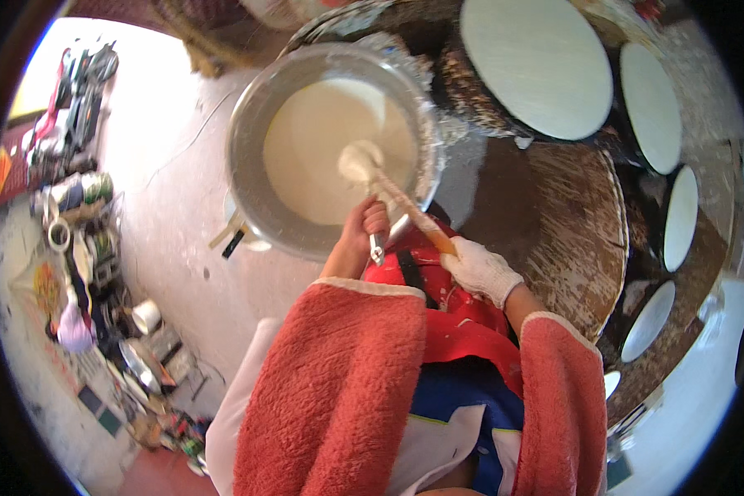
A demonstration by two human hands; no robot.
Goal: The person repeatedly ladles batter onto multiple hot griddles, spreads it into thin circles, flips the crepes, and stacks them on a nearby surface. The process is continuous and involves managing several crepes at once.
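A wide metal basin point(244, 178) holds pale, creamy batter point(310, 157). At its near rim my bare left hand point(366, 225) is closed round a ladle's metal handle point(377, 250), the handle's end showing below the fist. Over the batter is a rounded, batter-coated head point(360, 161); whether it belongs to the ladle or to the wooden stick cannot be told. My right hand point(481, 271), in a white knit glove, grips the wooden stick point(413, 213), which slants up and left over the basin's rim. Its upper part is coated with batter.
On the right, a round brown platform point(546, 223) stands close to my right arm. Several white discs, including a large one point(537, 66), curve round its far side. Tools and containers, among them a white roll-shaped object point(146, 317), clutter the floor along the left wall.
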